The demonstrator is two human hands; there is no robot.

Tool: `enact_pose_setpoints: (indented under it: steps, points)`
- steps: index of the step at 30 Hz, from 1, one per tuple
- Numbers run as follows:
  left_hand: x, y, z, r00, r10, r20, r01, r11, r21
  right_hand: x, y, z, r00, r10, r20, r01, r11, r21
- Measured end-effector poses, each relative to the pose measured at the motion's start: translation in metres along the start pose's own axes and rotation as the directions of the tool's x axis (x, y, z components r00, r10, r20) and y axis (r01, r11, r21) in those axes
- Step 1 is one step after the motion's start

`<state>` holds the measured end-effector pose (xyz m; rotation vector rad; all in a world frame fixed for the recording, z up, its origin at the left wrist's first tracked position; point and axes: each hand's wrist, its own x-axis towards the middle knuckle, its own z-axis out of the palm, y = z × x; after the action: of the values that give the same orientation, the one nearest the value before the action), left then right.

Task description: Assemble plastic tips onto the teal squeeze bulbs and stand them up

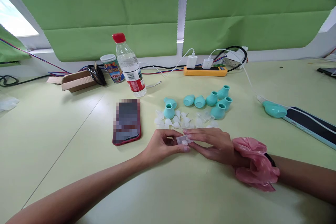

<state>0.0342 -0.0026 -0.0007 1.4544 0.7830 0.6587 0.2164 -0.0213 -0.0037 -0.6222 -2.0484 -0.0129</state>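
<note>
Near the middle of the table, my left hand (164, 146) is closed, thumb and fingers pinching a small translucent plastic piece (184, 140). My right hand (212, 143) meets it from the right, its fingers closed on the same piece. Exactly what shape the piece has is too small to make out. Just beyond both hands lie several loose translucent plastic tips (176, 122). Behind those are several teal squeeze bulbs (218, 111), some upright with open necks, others on their sides. A pink scrunchie (256, 164) is around my right wrist.
A phone (127, 122) lies left of the tips. Behind it stand a water bottle (131, 66) and a printed can (113, 69), beside an open cardboard box (78, 81). A yellow power strip (205, 71) with chargers is at the back. Another teal bulb (275, 109) rests on a dark tablet (312, 124) at right.
</note>
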Motion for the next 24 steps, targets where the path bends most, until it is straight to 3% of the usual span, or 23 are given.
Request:
enact_pose_setpoints:
  steps: [4, 7, 13, 20, 24]
  points:
    - [-0.0021, 0.004, 0.0023, 0.998, 0.051, 0.036, -0.053, 0.997, 0.059, 0.0011, 0.0, 0.0002, 0.999, -0.051, 0.005, 0.051, 0.998, 0.031]
    - [-0.0033, 0.0073, 0.0042, 0.995, 0.089, 0.038, -0.093, 0.989, 0.115, 0.0013, -0.0001, 0.0001, 1.0, -0.016, 0.008, 0.015, 0.999, 0.038]
    - [-0.0027, 0.0074, 0.0031, 0.997, 0.045, 0.06, -0.054, 0.988, 0.148, 0.0029, -0.0023, -0.0005, 0.999, 0.045, 0.01, -0.045, 0.998, 0.053]
    - [-0.0003, 0.0024, -0.004, 0.988, -0.088, 0.125, 0.102, 0.989, -0.11, 0.0047, -0.0044, -0.0027, 0.994, 0.108, 0.004, -0.108, 0.993, 0.038]
    - [0.0005, 0.0061, -0.0045, 0.985, -0.094, 0.142, 0.109, 0.988, -0.104, 0.0031, -0.003, -0.0017, 0.991, 0.136, -0.002, -0.136, 0.989, 0.057]
